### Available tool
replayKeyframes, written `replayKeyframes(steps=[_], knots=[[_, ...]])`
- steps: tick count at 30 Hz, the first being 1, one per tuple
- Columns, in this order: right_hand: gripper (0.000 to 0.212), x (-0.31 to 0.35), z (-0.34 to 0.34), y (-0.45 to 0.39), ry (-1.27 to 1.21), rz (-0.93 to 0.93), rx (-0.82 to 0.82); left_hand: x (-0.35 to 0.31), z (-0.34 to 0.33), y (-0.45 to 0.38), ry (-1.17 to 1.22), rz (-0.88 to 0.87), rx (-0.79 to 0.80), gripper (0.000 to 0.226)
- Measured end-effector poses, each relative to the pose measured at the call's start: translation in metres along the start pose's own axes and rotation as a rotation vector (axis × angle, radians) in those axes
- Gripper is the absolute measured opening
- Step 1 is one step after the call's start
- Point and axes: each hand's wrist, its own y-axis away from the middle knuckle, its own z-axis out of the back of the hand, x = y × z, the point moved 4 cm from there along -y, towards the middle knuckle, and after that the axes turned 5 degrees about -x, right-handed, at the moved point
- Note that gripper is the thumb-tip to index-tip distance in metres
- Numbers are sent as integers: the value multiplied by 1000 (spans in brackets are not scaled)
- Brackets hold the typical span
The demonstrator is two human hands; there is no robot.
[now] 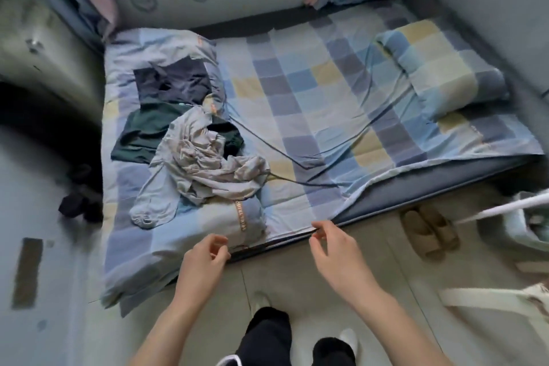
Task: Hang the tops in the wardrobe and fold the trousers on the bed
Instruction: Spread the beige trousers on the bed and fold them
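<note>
A small bedroom in a home: a low bed (297, 98) with a checked sheet fills the corner, a matching pillow (439, 68) at its head, loose clothes (190, 140) heaped on it, and a pair of slippers (427, 232) on the tiled floor beside it.

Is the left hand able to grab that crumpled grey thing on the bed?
Probably yes. The left hand hangs empty at the bed's near edge, and the grey garment lies on top of the pile just beyond it, nothing between.
</note>
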Motion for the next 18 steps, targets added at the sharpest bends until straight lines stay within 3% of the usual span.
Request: replayKeyframes(steps=[9,18], knots=[[33,53,-57,-118,107,54,154,49,14,-107,52,224,8,15],[31,22,-134,-273,238,75,321,76,-17,-212,96,439,-108,12]])
